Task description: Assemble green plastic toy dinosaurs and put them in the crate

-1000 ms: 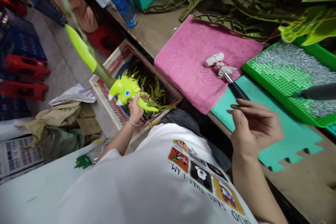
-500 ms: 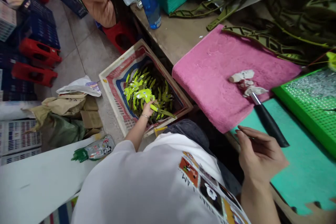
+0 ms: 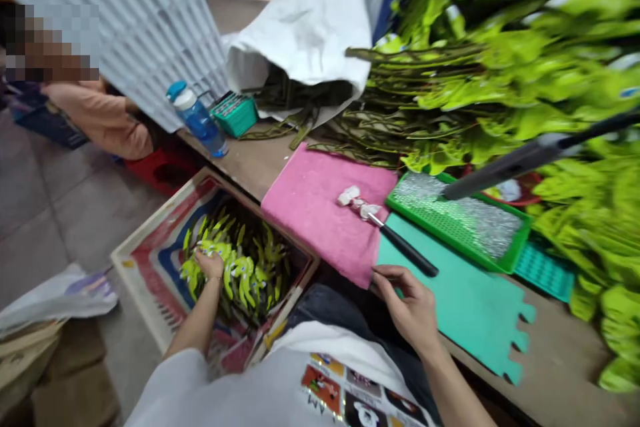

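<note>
My left hand [image 3: 210, 265] reaches down into the crate [image 3: 145, 280] at the left, its fingers among yellow-green toy pieces [image 3: 245, 273]; whether it grips one is unclear. My right hand [image 3: 407, 300] is over the bench's front edge, thumb and forefinger pressed together at the corner of the pink towel [image 3: 320, 207]. Anything between those fingertips is too small to make out. A hammer [image 3: 410, 250] with a black handle and a wrapped head lies across the towel and the teal mat [image 3: 450, 293].
Behind the mat stands a green tray [image 3: 445, 213] of small metal pieces, with a dark tool [image 3: 510, 163] hanging over it. Stacked green pieces [image 3: 550, 80] fill the right. A blue bottle [image 3: 200, 121] stands at the back left. A person [image 3: 110, 120] sits beyond the crate.
The view has turned toward the bench. My left hand has let go of the long green piece, which now blends into the pile. My right hand has moved near the towel's corner.
</note>
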Tool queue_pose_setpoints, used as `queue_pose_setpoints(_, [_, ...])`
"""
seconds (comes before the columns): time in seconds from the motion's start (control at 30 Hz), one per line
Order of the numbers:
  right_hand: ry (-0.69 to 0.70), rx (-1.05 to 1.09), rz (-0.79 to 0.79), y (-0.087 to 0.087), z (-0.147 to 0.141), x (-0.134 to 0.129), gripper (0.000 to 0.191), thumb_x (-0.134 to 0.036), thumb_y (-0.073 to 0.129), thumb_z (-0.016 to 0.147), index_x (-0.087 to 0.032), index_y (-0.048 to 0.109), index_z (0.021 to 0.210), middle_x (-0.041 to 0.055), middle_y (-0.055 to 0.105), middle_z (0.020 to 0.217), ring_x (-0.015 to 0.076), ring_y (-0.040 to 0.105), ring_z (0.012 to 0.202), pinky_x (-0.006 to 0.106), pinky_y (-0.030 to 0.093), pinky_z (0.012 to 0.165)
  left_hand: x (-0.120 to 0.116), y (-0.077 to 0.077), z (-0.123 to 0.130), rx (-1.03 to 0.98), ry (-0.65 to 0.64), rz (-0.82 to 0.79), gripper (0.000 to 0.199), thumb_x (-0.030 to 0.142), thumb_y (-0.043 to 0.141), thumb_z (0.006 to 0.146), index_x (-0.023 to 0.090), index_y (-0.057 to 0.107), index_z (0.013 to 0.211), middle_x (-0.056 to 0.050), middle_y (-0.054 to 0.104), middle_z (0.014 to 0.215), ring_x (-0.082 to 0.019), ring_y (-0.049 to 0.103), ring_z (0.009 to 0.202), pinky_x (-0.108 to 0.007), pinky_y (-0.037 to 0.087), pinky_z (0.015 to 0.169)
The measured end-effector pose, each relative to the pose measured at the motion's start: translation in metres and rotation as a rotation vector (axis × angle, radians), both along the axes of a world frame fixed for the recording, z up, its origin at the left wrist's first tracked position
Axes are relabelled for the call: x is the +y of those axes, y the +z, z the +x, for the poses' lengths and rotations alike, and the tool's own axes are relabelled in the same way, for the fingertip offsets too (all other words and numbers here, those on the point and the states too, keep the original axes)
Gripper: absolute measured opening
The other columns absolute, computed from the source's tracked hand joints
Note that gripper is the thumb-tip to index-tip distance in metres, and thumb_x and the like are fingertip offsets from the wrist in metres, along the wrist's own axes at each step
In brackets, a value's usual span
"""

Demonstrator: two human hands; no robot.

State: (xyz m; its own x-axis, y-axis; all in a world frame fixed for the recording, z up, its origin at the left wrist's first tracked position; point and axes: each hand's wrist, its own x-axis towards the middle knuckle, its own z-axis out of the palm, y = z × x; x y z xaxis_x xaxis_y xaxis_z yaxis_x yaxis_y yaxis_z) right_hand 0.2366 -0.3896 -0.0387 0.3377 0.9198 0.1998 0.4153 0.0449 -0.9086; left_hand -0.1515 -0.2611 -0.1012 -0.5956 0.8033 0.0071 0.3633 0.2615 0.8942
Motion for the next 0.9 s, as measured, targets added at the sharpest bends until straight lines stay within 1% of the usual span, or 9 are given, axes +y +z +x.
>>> queue_pose_setpoints(0.13, [-0.005,-0.031,0.032,0.011,0.009,-0.001,0.020,-0.038,0.066,0.088,-0.019,0.072,0.081,0.0031,0.075,0.073,0.0167,0.071,0.061,0.026,0.061,0.058,0.066,0.013,0.067,0.112,-0.119,0.260,0.039,0.026,0.069,0.082,0.016,0.057,0.118,-0.017,0.055,0.133,-0.031,0.049,0.131,-0.051,0.038,0.115])
queue_pose_setpoints(0.23, [-0.039,-0.062,0.057,0.016,0.022,-0.007,0.020,-0.036,0.064,0.090,-0.020,0.072,0.082,0.0030,0.075,0.075,0.0167,0.072,0.064,0.026,0.061,0.061,0.114,0.051,0.153,0.223,-0.549,0.566,0.027,0.031,0.067,0.083,0.020,0.062,0.107,-0.012,0.066,0.113,-0.027,0.059,0.116,-0.047,0.044,0.109])
queue_pose_setpoints(0.3, [-0.084,-0.067,0.060,0.015,0.033,-0.013,0.019,-0.036,0.064,0.090,-0.020,0.072,0.084,0.0030,0.075,0.077,0.0169,0.072,0.065,0.026,0.061,0.062,0.143,0.087,0.220,0.357,-0.931,0.820,0.019,0.033,0.058,0.092,0.022,0.065,0.106,-0.010,0.069,0.105,-0.025,0.063,0.107,-0.045,0.047,0.105])
queue_pose_setpoints(0.37, [-0.134,-0.064,0.057,0.013,0.043,-0.021,0.020,-0.038,0.064,0.090,-0.021,0.072,0.085,0.0032,0.075,0.077,0.0176,0.072,0.065,0.026,0.061,0.062,0.173,0.127,0.288,0.445,-1.134,0.944,0.024,0.028,0.045,0.098,0.022,0.066,0.110,-0.010,0.071,0.104,-0.024,0.064,0.107,-0.043,0.048,0.103])
queue_pose_setpoints(0.43, [-0.173,-0.058,0.042,0.010,0.053,-0.030,0.022,-0.040,0.064,0.090,-0.020,0.072,0.085,0.0039,0.075,0.077,0.0181,0.072,0.065,0.026,0.061,0.062,0.204,0.164,0.351,0.583,-1.231,0.920,0.034,0.022,0.038,0.099,0.017,0.065,0.119,-0.013,0.070,0.112,-0.026,0.061,0.115,-0.046,0.044,0.107])
queue_pose_setpoints(0.53, [-0.222,-0.048,0.004,0.006,0.065,-0.043,0.024,-0.042,0.063,0.090,-0.020,0.072,0.085,0.0051,0.075,0.078,0.0172,0.072,0.066,0.024,0.060,0.063,0.248,0.206,0.425,0.834,-1.224,0.666,0.047,0.021,0.043,0.097,0.008,0.051,0.141,-0.020,0.056,0.143,-0.032,0.044,0.139,-0.052,0.030,0.119])
queue_pose_setpoints(0.63, [-0.288,-0.041,-0.017,0.003,0.079,-0.055,0.026,-0.044,0.064,0.090,-0.020,0.072,0.085,0.0053,0.075,0.079,0.0168,0.072,0.067,0.024,0.060,0.065,0.278,0.226,0.468,1.037,-1.254,0.428,0.060,0.032,0.047,0.098,0.011,0.037,0.153,-0.019,0.042,0.156,-0.037,0.027,0.150,-0.064,0.013,0.122])
queue_pose_setpoints(0.73, [-0.364,-0.035,-0.017,0.001,0.092,-0.064,0.025,-0.045,0.065,0.089,-0.021,0.072,0.085,0.0046,0.076,0.079,0.0166,0.072,0.067,0.023,0.060,0.064,0.290,0.232,0.486,1.140,-1.276,0.316,0.061,0.038,0.049,0.098,0.013,0.038,0.153,-0.022,0.051,0.147,-0.039,0.038,0.143,-0.069,0.011,0.118])
queue_pose_setpoints(0.9, [-0.422,-0.074,0.037,0.006,0.108,-0.067,0.022,-0.043,0.066,0.088,-0.022,0.073,0.083,0.0026,0.076,0.076,0.0158,0.071,0.062,0.023,0.059,0.061,0.290,0.237,0.482,1.186,-1.225,0.482,0.055,0.034,0.049,0.097,0.011,0.045,0.147,-0.023,0.051,0.142,-0.037,0.044,0.136,-0.060,0.015,0.119])
